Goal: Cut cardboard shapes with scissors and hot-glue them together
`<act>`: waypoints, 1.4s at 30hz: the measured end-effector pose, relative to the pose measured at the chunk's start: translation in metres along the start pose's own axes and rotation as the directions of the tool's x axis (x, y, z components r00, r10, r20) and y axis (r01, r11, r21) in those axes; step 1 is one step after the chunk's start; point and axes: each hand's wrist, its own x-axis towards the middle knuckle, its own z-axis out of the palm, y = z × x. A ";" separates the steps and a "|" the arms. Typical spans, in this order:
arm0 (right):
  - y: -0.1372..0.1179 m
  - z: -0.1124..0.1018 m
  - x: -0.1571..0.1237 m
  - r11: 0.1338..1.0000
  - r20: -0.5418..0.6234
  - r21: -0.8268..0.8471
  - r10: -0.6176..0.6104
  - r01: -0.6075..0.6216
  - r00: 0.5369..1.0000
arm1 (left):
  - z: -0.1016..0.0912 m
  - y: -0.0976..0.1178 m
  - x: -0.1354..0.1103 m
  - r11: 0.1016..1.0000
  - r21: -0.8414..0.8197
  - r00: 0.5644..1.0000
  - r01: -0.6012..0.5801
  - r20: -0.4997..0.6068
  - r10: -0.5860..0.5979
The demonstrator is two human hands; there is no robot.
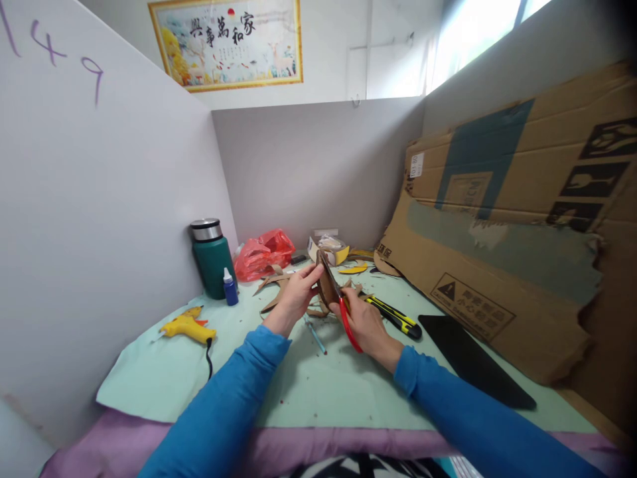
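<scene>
Closest to us, two blue sleeves reach over the pale green mat (pixel 318 385), one from each side. The right hand (pixel 369 326) is curled shut around the red handles of one pair of scissors (pixel 344 312). Their blades run up and away against a small brown cardboard piece (pixel 326 289), and we cannot tell how far apart they stand. The left hand (pixel 294 295) pinches that cardboard piece from its left side, fingers and thumb closed on it, so it is held upright just above the middle of the mat, between the two hands. Under the hands lies one thin blue pen (pixel 315 336), with several brown cardboard scraps (pixel 271 292) around it. Just right of the right hand we see one yellow-and-black utility knife (pixel 397 318), and beyond it one flat black sheet (pixel 472 358). On the left of the mat lies one yellow glue gun (pixel 188 326). Farther back stand one small blue bottle (pixel 229 287) and, touching it or nearly so, one green flask (pixel 212 260) with a steel cap. Then come one red plastic bag (pixel 263 254) and one small box (pixel 326 247). One large flattened cardboard carton (pixel 507 219) leans along the right wall, and one framed picture (pixel 226 41) hangs on the wall beyond the booth.
</scene>
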 end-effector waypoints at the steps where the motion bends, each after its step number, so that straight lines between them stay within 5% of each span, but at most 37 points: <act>1: 0.000 0.000 0.000 1.000 -0.001 -0.001 0.000 0.000 1.000 | 0.000 0.000 0.000 1.000 0.004 1.000 0.000 0.003 0.000; 42: 0.002 0.003 0.001 0.999 -0.042 -0.028 -0.019 0.017 0.999 | -0.004 -0.006 0.001 0.999 0.027 0.999 0.019 0.049 -0.020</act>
